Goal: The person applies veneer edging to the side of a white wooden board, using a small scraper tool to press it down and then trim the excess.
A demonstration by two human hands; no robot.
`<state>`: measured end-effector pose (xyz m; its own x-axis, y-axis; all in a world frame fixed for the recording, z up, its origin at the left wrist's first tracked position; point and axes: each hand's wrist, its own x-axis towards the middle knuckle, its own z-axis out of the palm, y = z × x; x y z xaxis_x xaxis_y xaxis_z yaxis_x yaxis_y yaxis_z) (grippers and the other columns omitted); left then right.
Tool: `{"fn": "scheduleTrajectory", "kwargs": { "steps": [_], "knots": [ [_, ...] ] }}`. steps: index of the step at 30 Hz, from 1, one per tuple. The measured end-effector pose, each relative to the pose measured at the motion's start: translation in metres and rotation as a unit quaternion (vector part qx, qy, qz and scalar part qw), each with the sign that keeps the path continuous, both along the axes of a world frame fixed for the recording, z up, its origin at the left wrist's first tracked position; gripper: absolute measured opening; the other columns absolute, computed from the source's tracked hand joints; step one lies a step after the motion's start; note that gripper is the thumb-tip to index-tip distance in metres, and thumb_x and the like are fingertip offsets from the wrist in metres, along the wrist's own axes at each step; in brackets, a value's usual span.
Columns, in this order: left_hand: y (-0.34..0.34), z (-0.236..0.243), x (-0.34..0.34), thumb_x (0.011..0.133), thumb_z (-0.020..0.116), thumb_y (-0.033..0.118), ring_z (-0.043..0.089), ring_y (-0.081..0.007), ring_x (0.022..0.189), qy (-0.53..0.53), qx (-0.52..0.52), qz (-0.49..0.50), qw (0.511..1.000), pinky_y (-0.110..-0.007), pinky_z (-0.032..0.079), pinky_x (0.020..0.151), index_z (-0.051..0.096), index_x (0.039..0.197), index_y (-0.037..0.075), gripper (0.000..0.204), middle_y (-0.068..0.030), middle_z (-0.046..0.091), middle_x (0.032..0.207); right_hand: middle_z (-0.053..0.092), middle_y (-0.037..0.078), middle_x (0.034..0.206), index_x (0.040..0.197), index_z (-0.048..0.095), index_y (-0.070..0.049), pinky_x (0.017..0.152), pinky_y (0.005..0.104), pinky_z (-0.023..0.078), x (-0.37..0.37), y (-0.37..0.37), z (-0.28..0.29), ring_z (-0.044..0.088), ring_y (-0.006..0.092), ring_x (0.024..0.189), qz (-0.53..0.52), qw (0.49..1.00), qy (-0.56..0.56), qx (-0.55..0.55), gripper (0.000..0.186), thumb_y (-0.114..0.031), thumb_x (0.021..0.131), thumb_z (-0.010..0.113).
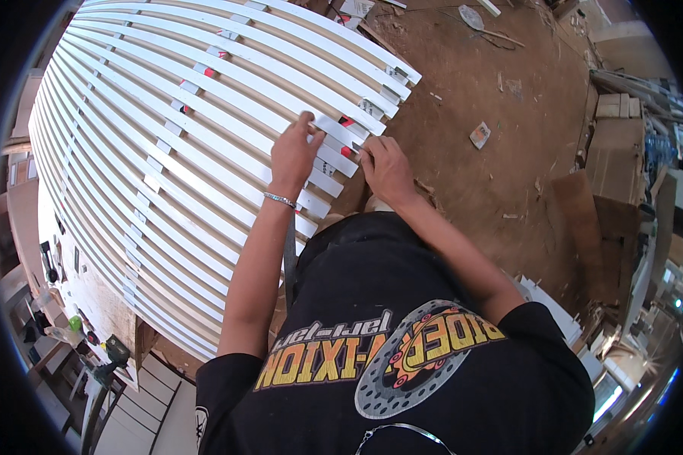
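Long white slats (228,140) lie side by side with narrow gaps between them, their ends staggered near me. My left hand (294,158), with a bracelet at its wrist, rests over the slats, fingers bent and thumb apart; nothing shows in it. At the slat ends, my right hand (385,165) has thumb and fingers drawn together beside a small dark, thin piece, too small to name. Close to these fingertips sits a red-and-black patch (347,150) between two slats. Small spacer pieces (164,145) lie across the gaps in rows.
Brown floor (501,189) with scraps spreads to the right, including a crumpled packet (479,136). Cardboard boxes (615,159) and stacked boards stand at the far right. A cordless power tool (114,353) and other items lie on a white surface at lower left.
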<state>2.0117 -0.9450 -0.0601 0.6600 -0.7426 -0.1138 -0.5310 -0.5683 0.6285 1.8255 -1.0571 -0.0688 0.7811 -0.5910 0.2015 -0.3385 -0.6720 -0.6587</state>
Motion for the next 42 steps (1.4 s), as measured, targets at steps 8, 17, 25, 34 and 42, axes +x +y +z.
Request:
{"fn": "scheduleTrajectory", "kwargs": {
  "steps": [8,17,25,34,42],
  "knots": [
    [-0.012,0.005,0.032,0.093,0.077,0.031,0.076,-0.0378,0.086,-0.001,0.072,-0.087,0.994,-0.048,0.057,0.075,0.052,0.127,0.007,0.048,-0.0137,0.079,0.089,0.065,0.014,0.095,0.098,0.064,-0.005,0.083,0.0494,0.051,-0.002,-0.003,0.003,0.063,0.0370,0.096,0.013,1.000,0.003,-0.021,0.009,-0.013,0.096,0.067],
    [-0.017,0.002,0.040,0.094,0.075,0.034,0.073,-0.0432,0.083,-0.048,0.091,-0.171,0.980,-0.052,0.055,0.073,0.051,0.122,0.006,0.047,-0.0199,0.074,0.082,0.065,0.015,0.093,0.098,0.070,-0.005,0.080,0.0468,0.053,0.013,-0.004,0.009,0.065,0.0372,0.091,0.000,1.000,-0.016,-0.010,0.007,-0.011,0.094,0.072],
    [-0.011,-0.010,0.040,0.096,0.073,0.033,0.070,-0.0447,0.074,-0.084,0.015,-0.178,0.980,-0.054,0.053,0.063,0.046,0.107,0.005,0.041,-0.0210,0.067,0.070,0.067,0.015,0.092,0.097,0.070,-0.005,0.074,0.0476,0.055,0.026,-0.001,0.006,0.066,0.0382,0.083,0.036,0.999,0.005,-0.027,0.007,-0.013,0.096,0.071],
    [-0.011,-0.001,0.039,0.098,0.071,0.031,0.072,-0.0422,0.078,-0.095,0.040,-0.192,0.976,-0.052,0.055,0.066,0.048,0.107,0.001,0.039,-0.0204,0.069,0.073,0.063,0.015,0.089,0.093,0.065,-0.006,0.072,0.0487,0.055,0.040,0.004,-0.006,0.066,0.0384,0.081,0.056,0.996,0.008,-0.068,0.010,-0.014,0.097,0.070],
    [-0.010,-0.009,0.041,0.097,0.073,0.035,0.070,-0.0452,0.079,-0.084,0.022,-0.177,0.980,-0.055,0.051,0.068,0.049,0.107,0.006,0.039,-0.0208,0.067,0.075,0.062,0.015,0.088,0.093,0.066,-0.005,0.073,0.0494,0.055,0.043,-0.003,-0.014,0.066,0.0386,0.083,0.066,0.992,0.068,-0.080,0.010,-0.013,0.096,0.070]
  ]
}}
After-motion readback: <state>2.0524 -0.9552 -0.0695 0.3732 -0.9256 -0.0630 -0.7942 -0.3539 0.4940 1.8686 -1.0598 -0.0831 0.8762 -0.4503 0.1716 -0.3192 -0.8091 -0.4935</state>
